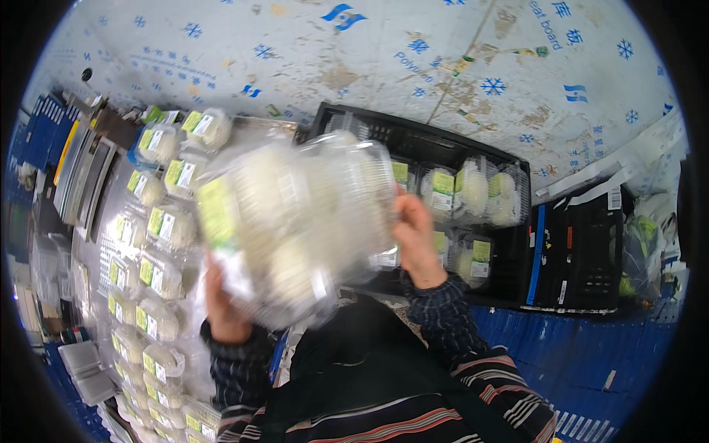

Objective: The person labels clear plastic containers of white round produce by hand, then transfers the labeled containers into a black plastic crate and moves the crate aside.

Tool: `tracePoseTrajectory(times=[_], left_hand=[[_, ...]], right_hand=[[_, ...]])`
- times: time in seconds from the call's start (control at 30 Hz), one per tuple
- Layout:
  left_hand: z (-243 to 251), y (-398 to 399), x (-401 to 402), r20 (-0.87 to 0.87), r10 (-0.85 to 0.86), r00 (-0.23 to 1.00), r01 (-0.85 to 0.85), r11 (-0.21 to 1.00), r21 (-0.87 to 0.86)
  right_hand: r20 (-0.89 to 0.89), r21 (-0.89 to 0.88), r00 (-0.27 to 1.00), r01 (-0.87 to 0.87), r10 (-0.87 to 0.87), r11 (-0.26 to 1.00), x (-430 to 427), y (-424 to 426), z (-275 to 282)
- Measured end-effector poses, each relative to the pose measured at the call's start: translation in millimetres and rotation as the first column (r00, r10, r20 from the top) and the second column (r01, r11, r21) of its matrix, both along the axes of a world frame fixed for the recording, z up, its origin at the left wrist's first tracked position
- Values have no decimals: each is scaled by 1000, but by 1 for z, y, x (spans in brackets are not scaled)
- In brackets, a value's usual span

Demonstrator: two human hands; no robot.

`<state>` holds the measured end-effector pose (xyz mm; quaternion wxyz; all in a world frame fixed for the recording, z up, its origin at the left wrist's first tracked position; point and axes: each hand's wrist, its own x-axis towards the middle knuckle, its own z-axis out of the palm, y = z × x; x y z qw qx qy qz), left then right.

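Note:
Between my two hands is a bunch of several clear plastic clamshell packs [282,221] with pale white contents, blurred by motion. My left hand [224,315] grips the bunch at its lower left, beside a green-and-white label. On the opposite side my right hand [418,243] holds the ridged pack edge, its thumb and fingers partly hidden. The bunch is over the left part of a black plastic crate [512,266] and the edge of a metal table [194,293]. Inside the crate are similar labelled packs [441,191], some standing on edge.
Rows of labelled packs [158,321] cover the table at left. Empty clear containers [88,371] lie at its far edge. Right of the crate is another black crate [579,255] with blue tape, next to a plastic bag [645,249]. A stained printed panel wall [376,61] rises behind.

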<state>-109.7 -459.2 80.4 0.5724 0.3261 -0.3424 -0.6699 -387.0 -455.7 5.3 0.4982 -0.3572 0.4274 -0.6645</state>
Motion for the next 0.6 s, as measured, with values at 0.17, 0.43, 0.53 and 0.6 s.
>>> tracePoseTrajectory(times=[0.17, 0.43, 0.53, 0.6], left_hand=[[-50, -97, -125, 50, -394, 918, 393, 919, 27], [-126, -108, -201, 876, 458, 149, 465, 750, -471], [-130, -111, -208, 861, 506, 54, 491, 737, -464], [-126, -107, -216, 839, 534, 108, 480, 711, -514]], right_hand=[[-218, 62, 899, 401, -379, 914, -110, 20, -2], [-941, -277, -7, 591, -339, 757, -123, -5, -42], [-951, -270, -33, 566, -306, 779, -131, 9, -51], [-957, -214, 46, 554, -287, 804, -137, 7, -56]])
